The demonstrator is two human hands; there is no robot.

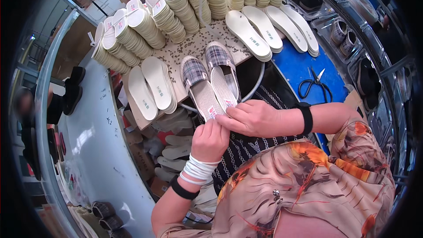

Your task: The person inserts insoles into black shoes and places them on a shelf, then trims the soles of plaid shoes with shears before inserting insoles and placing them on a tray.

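A pair of plaid fabric slippers is held in front of me, toes pointing away: the left slipper (194, 71) and the right slipper (219, 56). Pale woven-textured insoles with pink-red print near the heels show inside them. My left hand (209, 139) is closed at the heel end of the left slipper, its fingertips hidden beyond the edge. My right hand (246, 117) pinches at the heel of the right slipper, its index finger and thumb reaching toward the left one. The two hands touch or nearly touch.
Tall stacks of cream insoles (176, 4) line the far side of a board strewn with small dark bits. Loose insole pairs (154, 86) lie at its left, others (253, 33) at its right. Black-handled scissors (315, 84) rest open on a blue surface. Racks of shoes (341, 35) stand right.
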